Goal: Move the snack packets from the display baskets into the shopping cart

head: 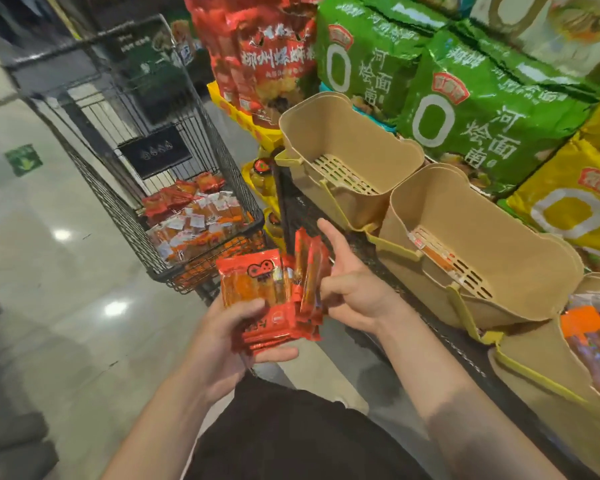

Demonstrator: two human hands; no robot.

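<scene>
Snack packets (pixel 271 299), red and orange, stacked in a loose sheaf between both hands, just short of the shopping cart (pixel 125 188); more of the same already heaped in the cart's near end; one or two flat against the slotted floor of the middle basket (pixel 482 258); plenty left in the nearest basket (pixel 548 368) at the right edge; the far basket (pixel 343 150) apparently bare. Beyond the baskets, big green noodle bags (pixel 482 109), yellow ones below, red ones further left. Left hand (pixel 236 337) under the stack, fingers curled up round the bottom edge and thumb clamped across the front packet. Right hand (pixel 347 282) steadying the upright packets at the stack's right side, thumb and lower fingers pressed against them, index finger straight and lifted clear. Risks from here, as a judgement: slippery film and an uneven fan, so upright packets liable to slide out and land on the floor beside the cart once the right hand lets go; also easy to overlook the flat packet left in the middle basket.
</scene>
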